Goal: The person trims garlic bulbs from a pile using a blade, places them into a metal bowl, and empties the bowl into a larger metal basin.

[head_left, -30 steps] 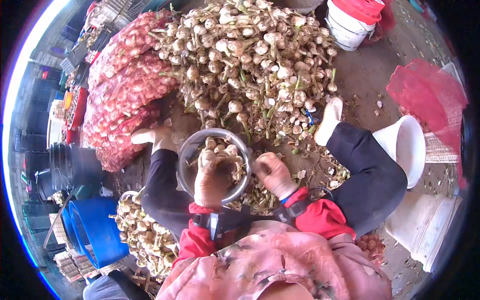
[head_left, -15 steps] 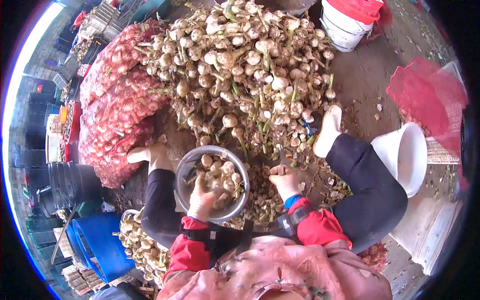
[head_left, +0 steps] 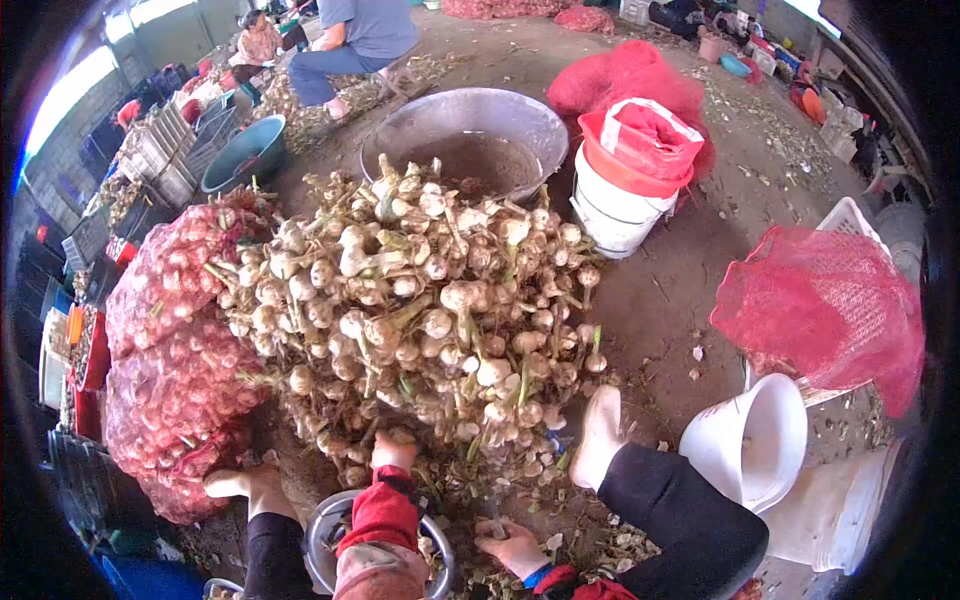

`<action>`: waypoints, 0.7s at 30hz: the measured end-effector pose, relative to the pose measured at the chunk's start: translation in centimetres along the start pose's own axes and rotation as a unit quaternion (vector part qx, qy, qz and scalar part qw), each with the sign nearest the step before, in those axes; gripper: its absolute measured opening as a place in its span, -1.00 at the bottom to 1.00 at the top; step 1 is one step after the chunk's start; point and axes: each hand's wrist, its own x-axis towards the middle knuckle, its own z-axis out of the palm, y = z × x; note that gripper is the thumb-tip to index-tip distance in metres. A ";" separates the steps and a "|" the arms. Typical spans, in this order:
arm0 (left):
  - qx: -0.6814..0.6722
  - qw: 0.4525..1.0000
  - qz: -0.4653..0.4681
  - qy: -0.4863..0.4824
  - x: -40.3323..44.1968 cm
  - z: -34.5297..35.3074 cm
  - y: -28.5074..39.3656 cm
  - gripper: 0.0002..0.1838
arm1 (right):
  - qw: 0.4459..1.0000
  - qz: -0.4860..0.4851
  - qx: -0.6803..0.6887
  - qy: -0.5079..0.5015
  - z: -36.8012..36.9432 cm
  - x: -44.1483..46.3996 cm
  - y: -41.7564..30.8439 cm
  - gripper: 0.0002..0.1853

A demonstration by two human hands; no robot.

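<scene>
A large heap of garlic bulbs with stems [head_left: 440, 300] fills the middle of the head view. My left hand [head_left: 395, 452] reaches past the bowl to the heap's near edge, fingers curled among the bulbs; what lies in them is hidden. Beneath my left forearm stands a grey metal bowl [head_left: 318, 535] with garlic in it, partly covered by the red sleeve. My right hand [head_left: 512, 548] is closed around a small knife [head_left: 495, 515], its blade pointing away from me, low over the trimmings right of the bowl.
Full red mesh sacks of garlic [head_left: 175, 370] lie to the left. Behind the heap stands a wide metal basin [head_left: 470, 110]; beside it, a white bucket [head_left: 615, 215] with a red one in it. A white bucket [head_left: 750, 440] leans at right. Other people [head_left: 360, 45] sit farther back.
My left hand has left the bowl and moved forward to the heap. My right hand keeps the knife near the trimmings. The view has tilted up, showing more of the background.
</scene>
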 end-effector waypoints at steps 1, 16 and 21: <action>-0.025 0.999 0.022 0.037 0.0 0.5 -0.5 -0.27 | 1.000 0.002 -0.002 0.001 -0.1 0.0 0.3 -0.69; -0.499 0.781 0.171 -0.333 -26.2 -10.7 -3.2 0.03 | 0.830 -0.445 -0.329 0.074 0.2 -6.5 -5.7 -0.72; -0.264 0.893 0.319 -0.177 -29.6 -12.4 -5.0 0.02 | 0.786 -0.429 -0.444 0.033 1.9 -9.2 -5.5 -0.86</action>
